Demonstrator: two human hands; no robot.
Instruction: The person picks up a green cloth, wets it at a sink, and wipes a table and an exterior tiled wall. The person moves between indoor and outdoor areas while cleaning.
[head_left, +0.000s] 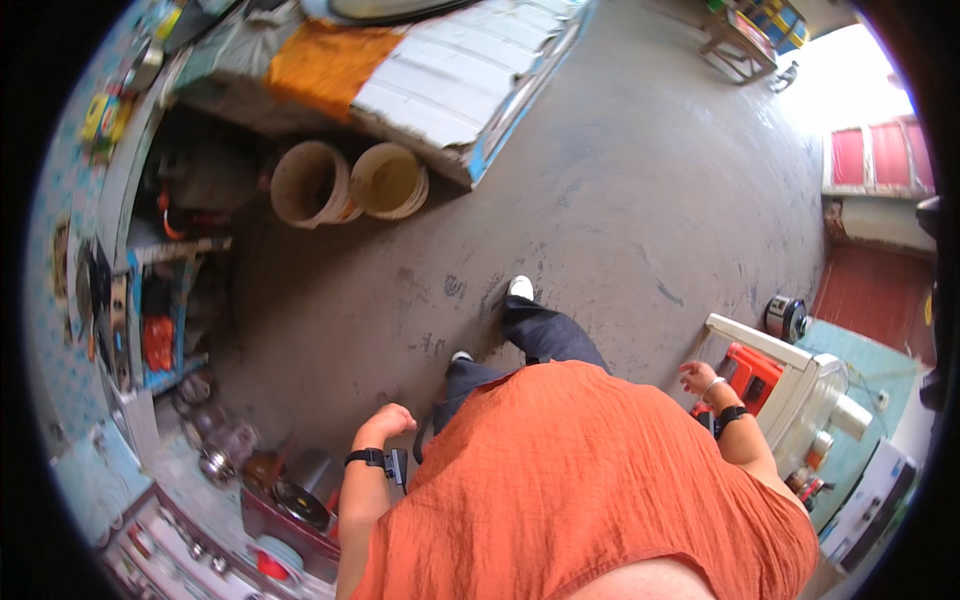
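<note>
My left hand (391, 421) hangs at my side with its back up. Its fingers are bent, and their inner side is hidden; no object shows there. A black strap with a small device (395, 465) sits on that wrist. On the other side, my right hand (697, 376) has loosely bent fingers, apart, with nothing in them. It appears beside a red case (752, 375) on the white-framed stand (765, 345); touching cannot be made out. Below me, one white shoe (520, 287) is ahead of the other (461, 356) on the grey floor (600, 195).
Two buckets (311, 184) (386, 180) stand under a counter with white panels (442, 71). Pots (300, 502) and metal vessels (217, 463) crowd the lower left. A rice cooker (786, 318) is at right. A wooden stool (739, 45) stands near the bright doorway (847, 79).
</note>
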